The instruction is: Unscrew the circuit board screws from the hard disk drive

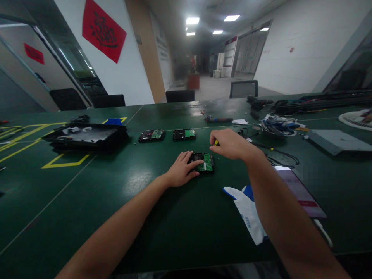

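A hard drive (208,164) with a green circuit board lies flat on the dark green table. My left hand (181,168) holds its left part, with the thumb at the near edge and the fingers spread over the top and far side. Above the drive's right end, my right hand (229,144) is closed around a yellow-and-black screwdriver (216,143); most of it is hidden in the fist, and whether its tip touches the drive I cannot tell. Farther back lie two similar hard drives, one on the left (151,135) and one nearer the middle (184,134).
Stacked black trays (87,135) stand at left. To the right are a bowl of cables (279,126), a grey metal box (338,141) and loose black cables (283,153). A white-and-blue packet (250,217) and a tablet-like screen (302,193) lie by my right forearm.
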### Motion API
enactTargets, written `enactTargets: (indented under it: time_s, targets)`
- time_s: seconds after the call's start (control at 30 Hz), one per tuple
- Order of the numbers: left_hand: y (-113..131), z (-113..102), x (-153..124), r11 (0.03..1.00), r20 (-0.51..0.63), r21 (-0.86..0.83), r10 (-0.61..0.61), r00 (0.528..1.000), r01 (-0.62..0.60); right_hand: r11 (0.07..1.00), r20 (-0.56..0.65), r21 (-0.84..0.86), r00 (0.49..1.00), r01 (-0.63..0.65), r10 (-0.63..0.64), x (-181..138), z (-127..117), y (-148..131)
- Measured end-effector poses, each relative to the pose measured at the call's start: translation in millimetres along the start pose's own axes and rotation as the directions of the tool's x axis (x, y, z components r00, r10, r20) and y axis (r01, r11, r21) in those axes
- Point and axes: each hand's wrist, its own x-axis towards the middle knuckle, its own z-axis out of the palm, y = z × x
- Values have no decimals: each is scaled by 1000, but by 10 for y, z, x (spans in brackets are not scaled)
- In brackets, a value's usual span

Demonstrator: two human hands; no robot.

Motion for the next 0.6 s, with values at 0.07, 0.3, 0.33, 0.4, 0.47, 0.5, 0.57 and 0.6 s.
enactTargets:
  time_s: [0.07, 0.3, 0.33, 0.4, 0.47, 0.5, 0.57, 0.6]
  targets:
    - [0, 0, -5, 1000, 0, 0, -4, 1000, 4, 998, -85, 60, 996, 28, -22, -38, -76, -8]
    - [-15, -51, -9, 1000, 11, 11, 11, 1000, -11, 993, -229, 72, 968, -90, 105, -9, -156, 92]
    - [-19, -69, -6, 1000, 13, 9, 15, 1000, -16, 990, -209, 73, 969, -123, 135, 31, -108, 136]
    - [-29, -106, 4, 1000, 23, 7, 26, 999, -27, 979, -145, 89, 970, -183, 195, 120, 15, 228]
    - [-39, -140, 19, 999, 44, 5, 38, 998, -38, 975, -59, 93, 976, -203, 209, 203, 150, 307]
    - [-44, -156, 27, 999, 55, 3, 41, 998, -41, 973, -21, 85, 976, -216, 219, 236, 214, 337]
    - [-55, -187, 41, 999, 78, -3, 46, 996, -46, 976, 99, 35, 972, -217, 213, 278, 333, 378]
    - [-61, -203, 46, 999, 88, -7, 48, 995, -48, 980, 184, -14, 963, -198, 197, 288, 387, 392]
